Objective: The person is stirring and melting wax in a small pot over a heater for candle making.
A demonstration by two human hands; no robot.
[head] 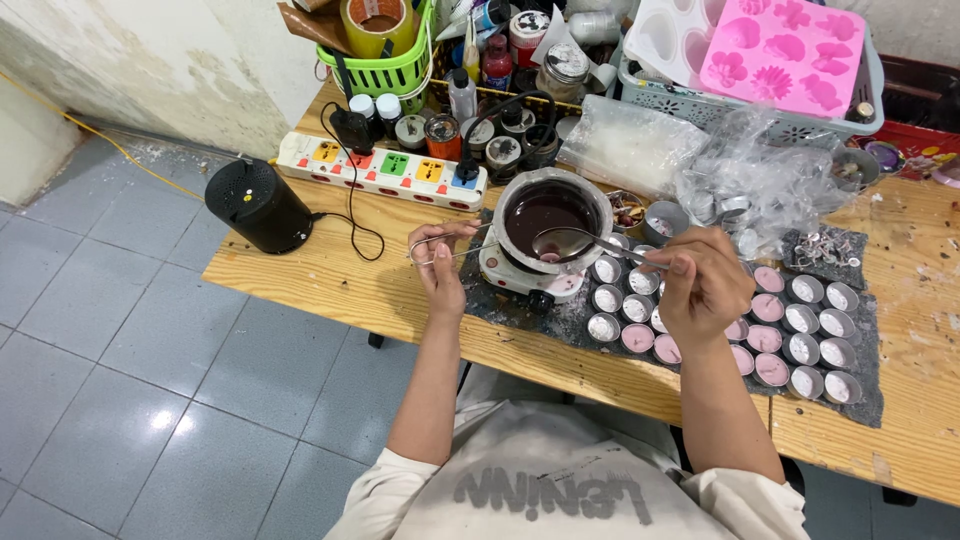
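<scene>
Two hands at my melting pot (548, 215) of dark wax, left hand (441, 270) pinching wire tongs (447, 243), right hand (703, 282) fingers closed on metal spoon (580, 240), tealight cups (800, 330) beside.

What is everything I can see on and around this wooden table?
Wooden table: one, light brown, across the middle.
Melting pot: one, metal, dark liquid inside, centre.
Spoon: one, metal, bowl over the pot.
Tongs: one pair, metal, left of the pot.
Small cups: many, some pink-filled and some white-filled, on a dark mat at right.
Power strip: one, white with coloured sockets, behind the pot.
Speaker: one, black, table's left corner.
Flower mould: one, pink, in the grey basket.
Green basket: one, top edge.
Left hand: holds the tongs.
Right hand: holds the spoon.
</scene>
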